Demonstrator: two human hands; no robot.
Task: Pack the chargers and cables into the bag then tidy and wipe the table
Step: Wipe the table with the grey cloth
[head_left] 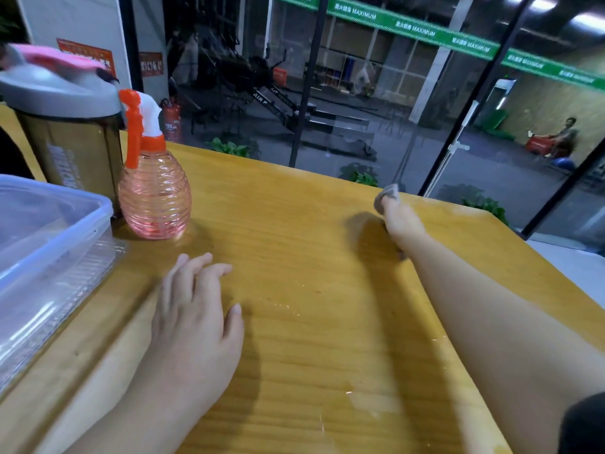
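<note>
Right hand [401, 216] reaches to the desk's [311, 322] far edge gripping a grey cloth [386, 197] — wiping stroke, likely — left hand [196, 309] flat, fingers relaxed, bracing.

Glossy wood-grain table [311, 257], ribbed clear pink plastic spray bottle [154, 194], translucent plastic box [49, 244].

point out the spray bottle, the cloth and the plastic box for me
spray bottle [154, 198]: head view, on its ribbed pink body.
cloth [386, 196]: head view, on the grey bunch showing past the right hand's fingers.
plastic box [55, 244]: head view, on its clear side wall at the left edge.
</note>
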